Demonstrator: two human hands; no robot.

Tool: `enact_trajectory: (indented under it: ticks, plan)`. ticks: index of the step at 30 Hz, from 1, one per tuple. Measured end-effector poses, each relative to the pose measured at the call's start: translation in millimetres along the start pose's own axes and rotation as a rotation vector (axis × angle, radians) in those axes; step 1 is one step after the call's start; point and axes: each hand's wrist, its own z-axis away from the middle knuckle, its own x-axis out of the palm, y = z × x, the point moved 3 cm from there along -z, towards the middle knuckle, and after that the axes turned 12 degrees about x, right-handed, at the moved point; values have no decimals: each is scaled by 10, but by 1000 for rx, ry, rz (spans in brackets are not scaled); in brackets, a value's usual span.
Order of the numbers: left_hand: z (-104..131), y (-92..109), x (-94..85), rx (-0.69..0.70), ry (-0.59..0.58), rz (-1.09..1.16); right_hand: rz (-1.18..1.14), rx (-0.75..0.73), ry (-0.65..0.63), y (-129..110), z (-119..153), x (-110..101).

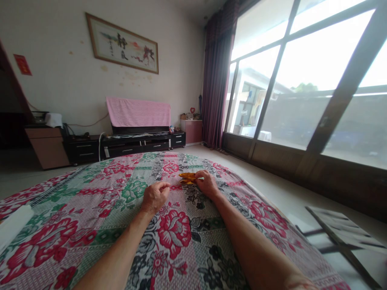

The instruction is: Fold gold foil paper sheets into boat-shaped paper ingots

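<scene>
1. Right hand point(207, 184), bare: thumb and fingers brought narrowly together, gripping the piece in item 2 by its right end.
2. Shiny golden-orange piece point(187, 176), thin and pointed at its left end, in two layers parted by a narrow gap; material cannot be told. Located over the far middle part of the cloth, left of the right hand's fingertips.
3. Left hand point(155, 197), bare: fingers curled inward, thumb and forefinger close together, apart from the golden-orange piece and nearer the wearer. Whether it pinches anything small cannot be told.
4. Patterned fabric cloth point(174, 233), red, green, grey and white, with large flowers; lies beneath both hands.
5. White flat item point(15, 227), at the cloth's left edge, partly out of view.
6. Pink cloth cover point(139, 112), draped above a long black low cabinet point(127, 150) with drawers, by the far wall.
7. Dark purple curtain point(215, 84), beside large metal-framed glass panes point(305, 88), at right.
</scene>
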Motion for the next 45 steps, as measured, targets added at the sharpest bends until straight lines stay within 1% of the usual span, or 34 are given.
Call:
enact_trajectory:
  ticks: [16, 23, 28, 36, 45]
  plan:
    - [0, -1, 5, 25, 9, -19, 2, 61, 3, 6, -5, -14]
    - [4, 10, -1, 23, 5, -23, 9, -5, -7, -29, 0, -21]
    - [1, 10, 1, 28, 9, -15, -3, -44, -14, -10, 7, -6]
    - [1, -20, 23, 39, 8, -19, -1, -74, -44, -1, 30, 1]
    - [0, -40, 32, 32, 0, -7, -54, -114, -72, 2, 25, -3]
